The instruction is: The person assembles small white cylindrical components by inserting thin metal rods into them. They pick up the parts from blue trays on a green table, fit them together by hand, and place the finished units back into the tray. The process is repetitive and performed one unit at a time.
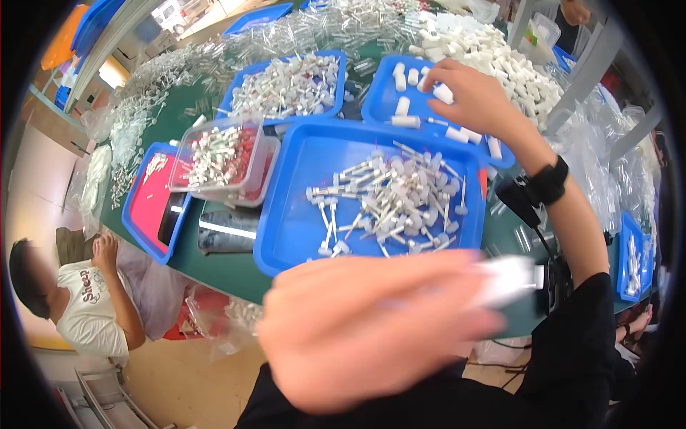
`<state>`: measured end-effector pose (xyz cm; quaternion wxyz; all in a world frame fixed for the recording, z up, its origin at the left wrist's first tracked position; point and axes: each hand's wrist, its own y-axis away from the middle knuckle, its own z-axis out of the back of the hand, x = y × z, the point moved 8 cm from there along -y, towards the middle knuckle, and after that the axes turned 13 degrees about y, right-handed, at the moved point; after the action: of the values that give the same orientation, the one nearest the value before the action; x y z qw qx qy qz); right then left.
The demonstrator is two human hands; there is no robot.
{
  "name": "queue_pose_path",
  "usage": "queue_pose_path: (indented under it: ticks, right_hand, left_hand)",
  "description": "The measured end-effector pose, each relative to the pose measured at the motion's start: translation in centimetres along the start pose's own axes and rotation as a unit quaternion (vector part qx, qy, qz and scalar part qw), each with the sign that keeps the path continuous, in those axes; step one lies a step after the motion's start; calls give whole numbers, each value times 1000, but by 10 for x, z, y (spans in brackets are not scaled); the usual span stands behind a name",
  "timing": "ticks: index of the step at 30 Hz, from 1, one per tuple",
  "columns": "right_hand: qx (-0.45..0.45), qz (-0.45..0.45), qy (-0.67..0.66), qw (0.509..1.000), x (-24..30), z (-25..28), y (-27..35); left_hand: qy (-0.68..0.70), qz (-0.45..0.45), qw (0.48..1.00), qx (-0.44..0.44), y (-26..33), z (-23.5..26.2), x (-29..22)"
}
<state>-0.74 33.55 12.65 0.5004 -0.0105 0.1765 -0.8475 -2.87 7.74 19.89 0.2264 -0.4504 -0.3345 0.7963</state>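
Piece of white material (502, 280), blurred, with a clear end, was in the left hand (371, 332), whose fingers were closed around it, before the near side of the large blue tray (304, 164). The right hand (475, 96) was over the far blue tray (382, 93), its thumb and fingers curved and narrowly parted about one white cylinder (443, 93); whether they pressed it, I could not tell. Other short, matte cylinders (402, 106) lay in this tray, and beside it rose a big heap (493, 61) of similar ones.

In the large tray, which was smooth and had rounded corners, thin white-stemmed parts (407, 193) with cloudy heads lay crossed in a loose pile. To its left stood a clear, shiny box (221, 191) with small white and red pieces (218, 154). Farther back, another blue tray (338, 86) held more stemmed parts, and glossy transparent tubes (264, 32) were spread on the green table (221, 268).
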Motion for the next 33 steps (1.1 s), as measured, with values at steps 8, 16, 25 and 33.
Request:
queue_pose_path:
  ticks: [8, 16, 25, 33]
  right_hand:
    - [70, -80, -123, 987, -49, -84, -165]
    - [-79, -80, -151, 982, 3, -111, -261]
    - [-35, -50, -216, 974, 76, -132, -348]
    - [88, -53, -191, 976, 117, -192, -383]
  left_hand:
    - [-30, 262, 786, -559, 215, 57, 55]
    - [-168, 228, 763, -581, 251, 45, 70]
    - [-165, 273, 755, -573, 253, 41, 76]
    - [-191, 310, 753, -548, 263, 39, 76]
